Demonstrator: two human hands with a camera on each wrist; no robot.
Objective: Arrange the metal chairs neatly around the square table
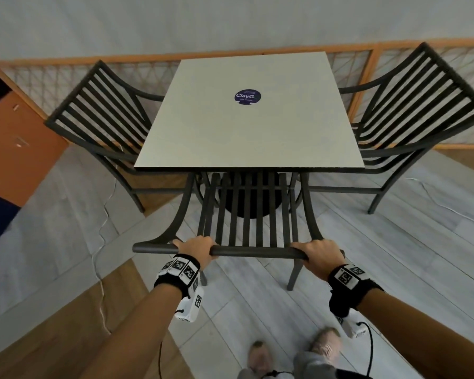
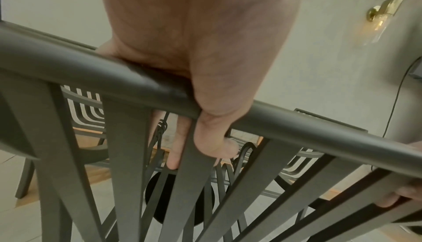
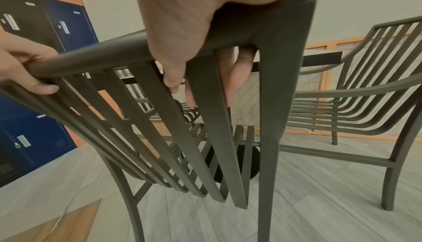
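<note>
Both hands are gripping the top rail of the near metal chair [image 1: 246, 214], which is standing at the near edge of the square table [image 1: 246, 127] with its slatted seat reaching in under the tabletop. The left hand [image 1: 196, 248] is wrapping over the rail toward its left end, fingers curled down the far side and the thumb tucked beneath — the left wrist view is showing a fingertip hanging behind one back slat and the thumb pressing against the rail's underside. The right hand [image 1: 320, 254] is closing round the rail near its right end, just beside the corner post, with its fingers [image 3: 237, 72] curling down between the slats. A second metal chair [image 1: 99, 116] is sitting at the table's left side, facing inward, its armrest reaching the table edge; a third metal chair [image 1: 422, 110] is sitting at the table's right side in the same manner. A round dark sticker [image 1: 247, 96] reading "ClayG" is lying on the tabletop, a little beyond its centre. The table's dark round base [image 1: 248, 203] is showing through the near chair's slats. Beyond the table a low wooden lattice fence [image 1: 348, 67] is running along the wall, and left of the table are orange and blue lockers [image 3: 34, 119] — the floor is pale planks with wood-toned patches.
</note>
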